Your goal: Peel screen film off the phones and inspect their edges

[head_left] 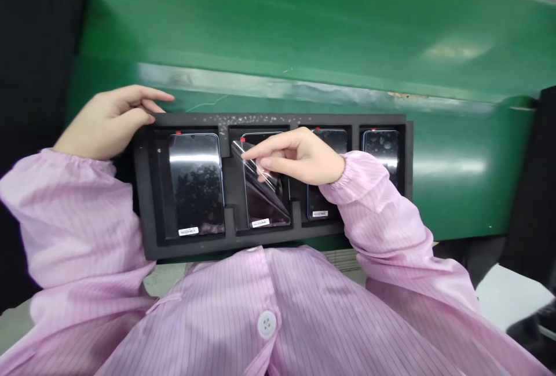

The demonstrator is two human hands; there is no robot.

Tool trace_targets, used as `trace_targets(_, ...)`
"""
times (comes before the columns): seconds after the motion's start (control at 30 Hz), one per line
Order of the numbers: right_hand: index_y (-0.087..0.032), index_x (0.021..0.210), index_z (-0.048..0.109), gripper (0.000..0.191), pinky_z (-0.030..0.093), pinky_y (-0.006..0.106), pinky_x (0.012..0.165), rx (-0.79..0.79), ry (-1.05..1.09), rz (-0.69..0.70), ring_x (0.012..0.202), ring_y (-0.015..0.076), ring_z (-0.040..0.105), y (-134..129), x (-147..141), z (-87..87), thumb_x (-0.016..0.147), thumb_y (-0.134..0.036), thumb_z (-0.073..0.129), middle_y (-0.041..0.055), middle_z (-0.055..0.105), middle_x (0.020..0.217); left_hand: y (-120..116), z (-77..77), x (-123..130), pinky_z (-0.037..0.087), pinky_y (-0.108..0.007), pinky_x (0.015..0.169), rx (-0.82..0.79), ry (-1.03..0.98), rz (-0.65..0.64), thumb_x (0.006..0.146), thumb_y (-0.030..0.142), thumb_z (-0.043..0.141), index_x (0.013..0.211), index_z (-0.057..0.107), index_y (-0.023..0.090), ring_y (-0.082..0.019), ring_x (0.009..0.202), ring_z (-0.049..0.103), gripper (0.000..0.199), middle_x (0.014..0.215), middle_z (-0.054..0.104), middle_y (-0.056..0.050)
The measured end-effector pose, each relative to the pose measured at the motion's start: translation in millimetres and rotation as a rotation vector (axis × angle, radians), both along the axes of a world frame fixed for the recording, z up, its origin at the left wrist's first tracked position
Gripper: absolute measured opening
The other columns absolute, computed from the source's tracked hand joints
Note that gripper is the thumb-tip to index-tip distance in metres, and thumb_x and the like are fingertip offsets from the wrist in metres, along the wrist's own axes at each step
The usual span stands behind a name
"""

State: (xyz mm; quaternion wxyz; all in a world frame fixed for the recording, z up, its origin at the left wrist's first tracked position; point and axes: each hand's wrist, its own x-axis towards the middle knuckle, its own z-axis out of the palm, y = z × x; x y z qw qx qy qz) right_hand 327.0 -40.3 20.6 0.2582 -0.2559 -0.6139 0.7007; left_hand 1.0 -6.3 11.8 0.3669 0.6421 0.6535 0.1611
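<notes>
A black foam tray point(186, 248) lies across the green surface with several phones in its compartments. My right hand point(299, 159) is closed on a clear screen film point(267, 188) by its red-tabbed upper left corner. The film is lifted diagonally from the second phone point(256, 216) from the left, its lower right part still against the screen. My left hand point(108, 121) lies at the tray's upper left corner, fingers stretched out and thumb on the rim. The leftmost phone point(197, 185) has a red tab and a white label. My right hand and sleeve partly cover the third phone point(332, 138).
The rightmost phone point(381, 147) sits partly behind my right sleeve. Green worktop point(304, 28) extends beyond the tray, with a chipped strip along it. Dark upright panels stand at the left point(39, 75) and right point(536, 190). Something white point(512, 295) is at the lower right.
</notes>
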Motion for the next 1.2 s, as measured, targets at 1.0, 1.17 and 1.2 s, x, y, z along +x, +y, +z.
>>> trace_targets(1.0,-0.014,0.089,0.08,0.015,0.053,0.036,0.085,0.697,-0.9,-0.261,0.085,0.0214,0.07,12.4,52.4,26.3,0.09,-0.015,0.065,0.0075,0.078,0.092,-9.2,12.9,-26.3,0.048,-0.031,0.095,-0.051,0.161,0.084,0.083,0.048,0.072,0.126,0.072,0.024,-0.022,0.099,0.062,0.05,0.117,0.072,-0.001)
trace_targets(1.17,-0.016,0.091,0.081,0.02,0.049,0.033,0.085,0.731,-0.805,0.13,0.084,0.0179,0.069,-4.0,29.2,16.8,0.088,-0.007,0.063,0.0051,0.078,0.091,-4.2,0.5,-33.2,0.044,-0.023,0.081,0.051,0.064,0.095,0.082,0.045,0.076,0.124,0.07,0.018,-0.014,0.086,0.052,0.051,0.105,0.067,0.001)
trace_targets(1.2,-0.016,0.087,0.08,0.019,0.048,0.033,0.084,0.72,-0.78,0.163,0.082,0.017,0.068,-5.3,25.7,13.5,0.087,-0.006,0.063,0.0044,0.077,0.088,-2.9,-2.3,-34.4,0.042,-0.022,0.077,0.071,0.048,0.094,0.081,0.044,0.077,0.123,0.07,0.017,-0.013,0.083,0.049,0.05,0.101,0.065,0.002)
